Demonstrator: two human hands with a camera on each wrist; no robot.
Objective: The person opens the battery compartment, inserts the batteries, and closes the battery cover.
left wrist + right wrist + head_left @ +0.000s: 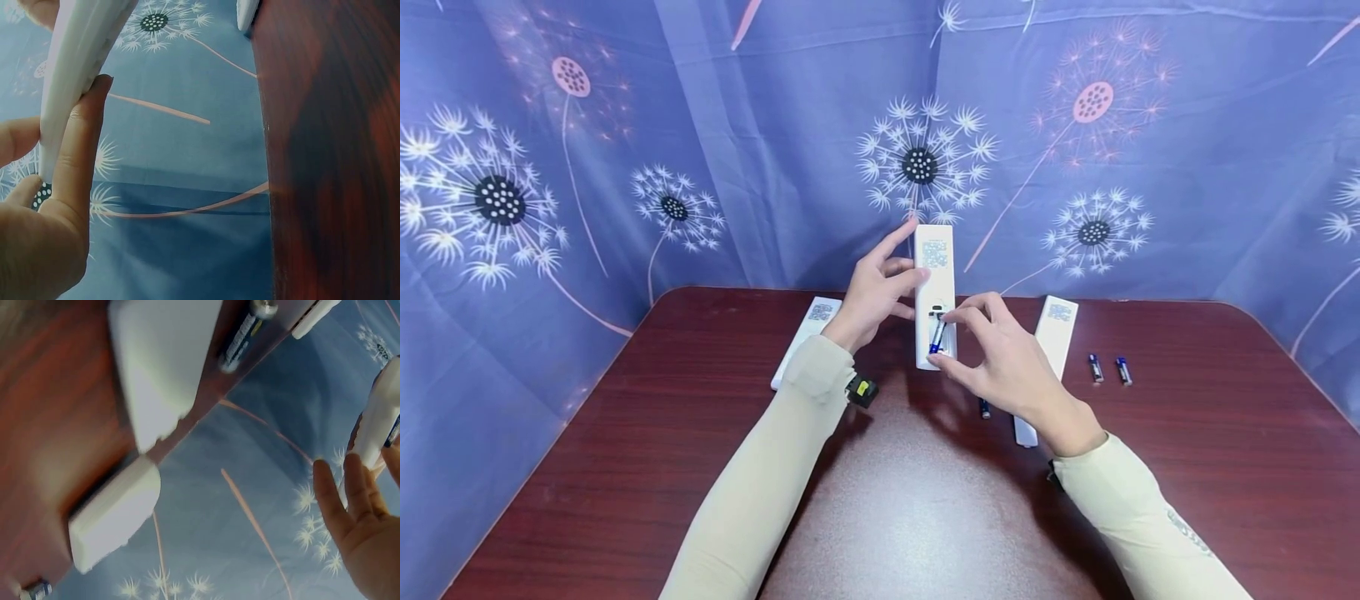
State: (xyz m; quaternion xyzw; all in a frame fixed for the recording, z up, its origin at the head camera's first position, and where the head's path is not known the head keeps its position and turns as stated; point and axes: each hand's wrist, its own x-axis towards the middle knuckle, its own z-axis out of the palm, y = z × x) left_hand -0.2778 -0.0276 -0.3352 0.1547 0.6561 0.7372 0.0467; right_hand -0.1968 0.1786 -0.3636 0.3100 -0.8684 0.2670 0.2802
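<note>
Fingers spaced, gripped a white remote control (934,283) in the left hand (883,287) in the head view, thumb on its back. Pinched a blue-and-silver battery (938,332) between thumb and forefinger of the right hand (1000,350), slanted in the remote's uncovered battery compartment (951,340). Saw tabletop (895,492) between both sleeves (760,483), its far edge against a dandelion-print curtain (775,167). Counted three remotes: one held, the left-lying remote (801,346) and the right-lying remote (1058,333). Counted four batteries: one pinched, two loose batteries (1096,367) at far right, and a half-hidden battery (984,407) below the right hand.

From the left wrist, saw one finger straight along the held remote's edge, other fingertips against its opposite side, well apart from the table edge.

From the right wrist, saw fingers extended and slightly apart at the held remote; could not tell the pinch there. Counted two batteries beside white pieces (162,356) partly blurred.
</note>
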